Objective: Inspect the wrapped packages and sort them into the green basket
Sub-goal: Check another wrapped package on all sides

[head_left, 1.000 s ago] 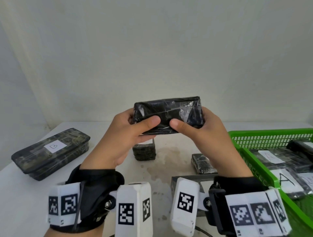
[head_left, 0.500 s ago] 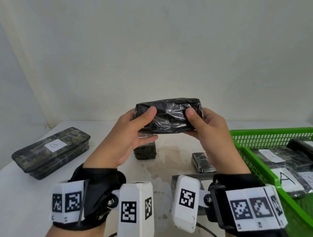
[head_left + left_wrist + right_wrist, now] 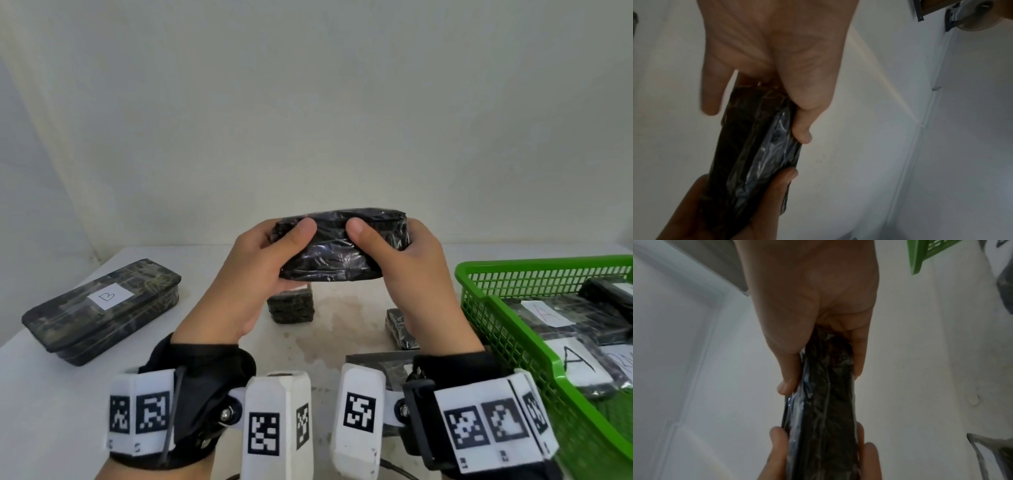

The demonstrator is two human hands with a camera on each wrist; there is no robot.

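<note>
White table [image 3: 61, 404] fills the scene. Green basket [image 3: 513, 270] sits at your right, already holding several wrapped packages, two with "A" labels showing. Far left on the table: long wrapped package with a "B" label [image 3: 102, 310], well apart from the basket. Between your wrists, further back, a small wrapped block [image 3: 291, 308] stands on the table, and another small wrapped package [image 3: 397, 327] lies partly hidden behind your right wrist.

The package in play: black wrapped package [image 3: 342, 248], held up off the table at mid-frame, long axis level, no label on the face toward you. Your left hand [image 3: 246, 277] grips its left end, thumb on the near face, fingers curled behind. Your right hand [image 3: 414, 274] does the same on the right end. Wrist views confirm: thumb one side, fingers the other, a clamp on each end.

Step looks like inspection, not placing yet. Next you'd likely need to turn it to find a label or check the wrap, then carry it right over the basket rim. Film looks slick, so keep both grips firm while turning.
</note>
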